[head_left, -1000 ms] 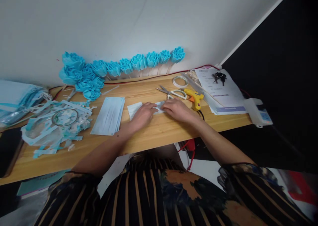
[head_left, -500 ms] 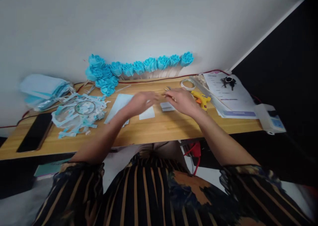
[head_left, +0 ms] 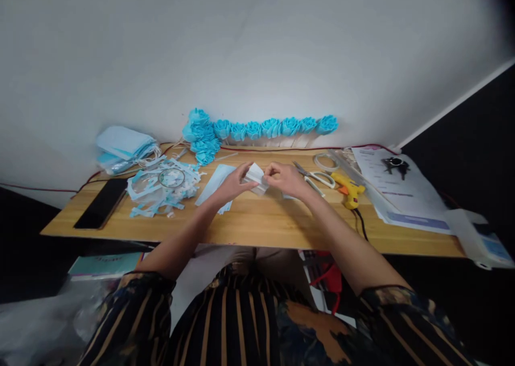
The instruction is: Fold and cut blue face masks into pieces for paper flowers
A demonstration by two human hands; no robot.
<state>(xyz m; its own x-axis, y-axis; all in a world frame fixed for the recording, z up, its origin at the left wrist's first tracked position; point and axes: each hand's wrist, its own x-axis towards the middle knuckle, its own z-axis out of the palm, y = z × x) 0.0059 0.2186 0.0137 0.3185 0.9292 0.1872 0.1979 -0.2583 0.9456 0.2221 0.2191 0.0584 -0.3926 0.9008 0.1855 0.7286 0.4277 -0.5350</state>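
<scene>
Both my hands hold a small folded white piece of mask fabric (head_left: 256, 176) just above the wooden desk (head_left: 261, 226). My left hand (head_left: 232, 183) pinches its left side and my right hand (head_left: 285, 177) pinches its right side. A pale blue stack of flat mask sheets (head_left: 213, 183) lies on the desk just left of my left hand. White-handled scissors (head_left: 317, 176) lie right of my right hand.
A row of blue fabric roses (head_left: 257, 130) lines the wall. A pile of blue-white scraps with a tape ring (head_left: 163, 182), a black phone (head_left: 102, 210) and a stack of masks (head_left: 123, 147) lie to the left. A yellow glue gun (head_left: 349, 188), papers with keys (head_left: 396, 183) lie to the right.
My hands pressed a white sheet flat on the desk, then lifted; now both pinch the folded piece above the desk. The camera view has swung back and up.
</scene>
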